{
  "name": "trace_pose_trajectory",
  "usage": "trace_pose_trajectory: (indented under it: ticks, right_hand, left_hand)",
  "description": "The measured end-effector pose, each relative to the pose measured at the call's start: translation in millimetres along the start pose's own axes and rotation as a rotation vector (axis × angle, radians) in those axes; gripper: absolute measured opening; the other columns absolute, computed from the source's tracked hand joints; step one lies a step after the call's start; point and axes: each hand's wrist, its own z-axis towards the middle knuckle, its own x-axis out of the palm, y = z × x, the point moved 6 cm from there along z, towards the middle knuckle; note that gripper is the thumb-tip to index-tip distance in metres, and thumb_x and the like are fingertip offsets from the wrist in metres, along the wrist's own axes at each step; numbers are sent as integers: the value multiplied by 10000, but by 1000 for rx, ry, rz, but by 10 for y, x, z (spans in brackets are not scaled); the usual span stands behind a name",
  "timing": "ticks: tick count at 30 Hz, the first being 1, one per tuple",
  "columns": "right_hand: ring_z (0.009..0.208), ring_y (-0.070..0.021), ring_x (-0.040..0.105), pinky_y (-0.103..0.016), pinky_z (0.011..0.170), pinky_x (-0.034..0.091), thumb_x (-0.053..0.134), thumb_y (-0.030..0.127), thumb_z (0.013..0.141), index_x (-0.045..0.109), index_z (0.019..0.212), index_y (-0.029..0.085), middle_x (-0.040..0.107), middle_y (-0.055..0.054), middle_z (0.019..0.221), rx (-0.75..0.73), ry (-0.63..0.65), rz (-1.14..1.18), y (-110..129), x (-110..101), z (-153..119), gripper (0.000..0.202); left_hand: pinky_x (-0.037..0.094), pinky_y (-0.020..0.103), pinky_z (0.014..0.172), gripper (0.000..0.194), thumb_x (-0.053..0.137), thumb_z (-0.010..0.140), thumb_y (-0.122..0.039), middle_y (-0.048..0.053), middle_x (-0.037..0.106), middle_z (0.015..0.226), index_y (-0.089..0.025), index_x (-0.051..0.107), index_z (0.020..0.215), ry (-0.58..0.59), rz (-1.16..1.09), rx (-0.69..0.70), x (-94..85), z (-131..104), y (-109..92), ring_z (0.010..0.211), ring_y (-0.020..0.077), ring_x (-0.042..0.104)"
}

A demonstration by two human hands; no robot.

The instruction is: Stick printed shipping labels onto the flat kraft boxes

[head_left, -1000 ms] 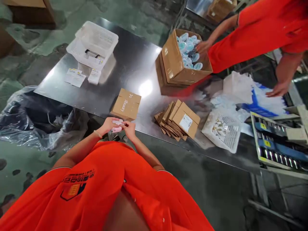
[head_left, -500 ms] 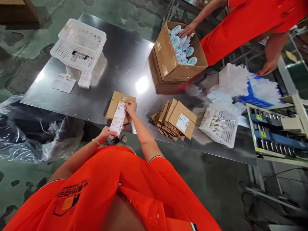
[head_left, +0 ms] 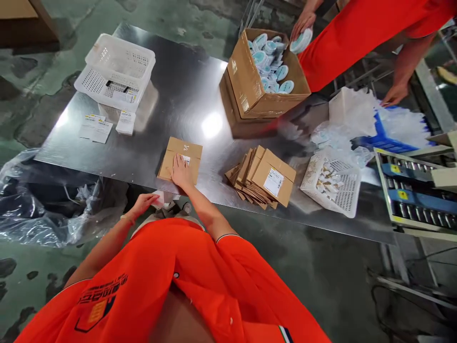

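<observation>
My right hand [head_left: 181, 172] lies flat on the top of a small stack of flat cardboard boxes [head_left: 164, 164] at the table's front edge. Under its fingers a white printed label [head_left: 186, 160] shows in part. Just off the table edge, my left hand [head_left: 143, 204] pinches a strip of white labels [head_left: 163, 197], which hangs low in front of my body. To the right of my right arm is a fanned pile of flat cardboard boxes [head_left: 262, 177]; its top box bears a white shipping label [head_left: 273, 181].
White perforated baskets [head_left: 146, 62] stand back left, with label stacks [head_left: 125, 122] near them. A carton [head_left: 246, 90] of round white-and-teal packs stands at the back, where a co-worker's hand [head_left: 303, 23] holds one pack. Right are a white basket [head_left: 348, 190] and a blue crate [head_left: 387, 136].
The label strip has come down off the box with my left hand, leaving a label on top. My right hand has moved from pinching the strip to lying flat. The co-worker's hand lifted a pack.
</observation>
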Motion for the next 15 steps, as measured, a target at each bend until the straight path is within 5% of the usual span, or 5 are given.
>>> trace_pose_trajectory:
  ticks: [5, 8, 12, 15]
  right_hand:
    - [1677, -393, 233, -626, 1339, 219, 420, 265, 1078, 459, 1619, 44, 302, -259, 1771, 426, -198, 54, -716, -352, -126, 586]
    - [1576, -424, 418, -636, 1269, 359, 487, 276, 1042, 568, 1503, 62, 425, -301, 1684, 636, -254, 187, -930, -397, -319, 514]
    - [1356, -391, 626, -549, 1165, 502, 614, 279, 970, 650, 1326, 85, 657, -287, 1422, 705, -284, 281, -910, -413, -472, 407]
    - [1200, -337, 703, -484, 1058, 572, 640, 290, 953, 643, 1311, 132, 735, -205, 1288, 720, -372, 292, -1164, -824, -660, 391]
  left_hand:
    - [536, 317, 746, 593, 699, 881, -309, 74, 758, 810, -97, 699, 1435, -169, 232, 51, 38, 500, -645, 732, 234, 679]
    - [549, 366, 885, 560, 681, 896, -193, 155, 804, 986, -110, 696, 1450, -183, 465, 40, 151, 643, -893, 946, 318, 750]
    - [537, 466, 922, 531, 602, 940, -149, 249, 789, 1004, -53, 682, 1457, -152, 678, 39, 348, 575, -1015, 1027, 404, 746]
    - [544, 430, 886, 556, 589, 970, -205, 190, 792, 951, -59, 650, 1502, -79, 632, 142, 526, 456, -1078, 916, 334, 735]
